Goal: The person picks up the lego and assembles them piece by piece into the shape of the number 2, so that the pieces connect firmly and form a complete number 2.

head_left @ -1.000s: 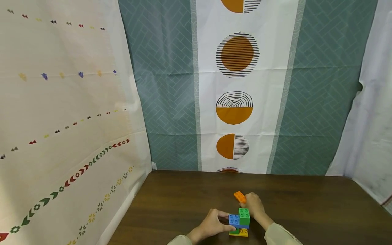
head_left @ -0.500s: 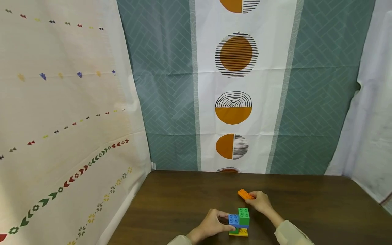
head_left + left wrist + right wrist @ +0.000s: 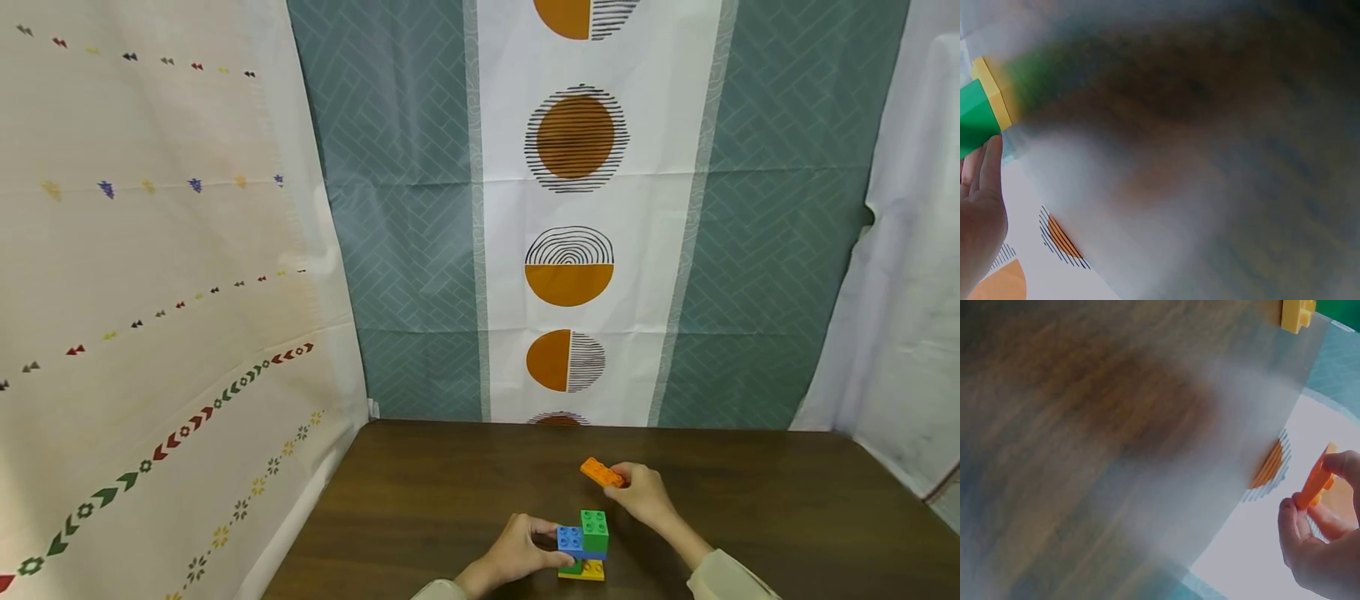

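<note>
My left hand [image 3: 513, 550] grips a small stack of toy building bricks between thumb and fingers, at the blue brick [image 3: 570, 538]. On top of the blue one, at the right, sits a green brick [image 3: 595, 530]. Beneath it are a lower green brick [image 3: 572, 567] and a flat yellow brick [image 3: 593, 571]. Beyond the stack and to its right, my right hand [image 3: 645, 497] pinches one end of a flat orange brick [image 3: 597, 472]. The right wrist view shows thumb and fingertips on the orange brick's edges, its studs facing sideways.
The dark brown wooden table [image 3: 450, 475] runs back to a hanging cloth [image 3: 412, 250] with green panels and orange circles. A cream patterned cloth [image 3: 187, 375] borders the left side, and a white cloth [image 3: 892, 333] the right. Both wrist views are largely blurred.
My right hand has moved to the right, away from the stack, with the orange brick, which has turned and now lies between thumb and fingers. My left hand stays on the stack.
</note>
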Demonstrator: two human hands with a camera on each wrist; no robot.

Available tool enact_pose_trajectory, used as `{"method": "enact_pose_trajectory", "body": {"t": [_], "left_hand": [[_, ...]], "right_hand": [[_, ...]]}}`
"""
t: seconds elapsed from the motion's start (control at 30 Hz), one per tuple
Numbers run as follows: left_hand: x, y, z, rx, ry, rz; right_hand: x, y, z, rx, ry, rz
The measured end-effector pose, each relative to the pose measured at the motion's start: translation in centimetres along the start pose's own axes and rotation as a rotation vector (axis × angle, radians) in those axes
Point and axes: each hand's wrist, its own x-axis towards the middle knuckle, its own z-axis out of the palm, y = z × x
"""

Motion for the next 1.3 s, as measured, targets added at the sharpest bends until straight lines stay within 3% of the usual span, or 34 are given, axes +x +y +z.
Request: {"method": "enact_pose_trajectory", "body": {"t": [0.4,1.07,1.3], "left_hand": [[-0.3,-0.6,-0.4,-0.001,-0.010,0.032],[0.0,-0.4,0.0,-0.027,-0.016,0.028],[0.1,-0.5,0.0,-0.035,-0.028,0.032]], "right_hand": [[-0.6,-3.6,-1.5,-0.010,-0.009,-0.177],[-4.4,-5.9,-4.0,0.047,-0.265,-0.351],[-5.2,-5.8,-4.7,0.100,-0.335,-0.353]]}}
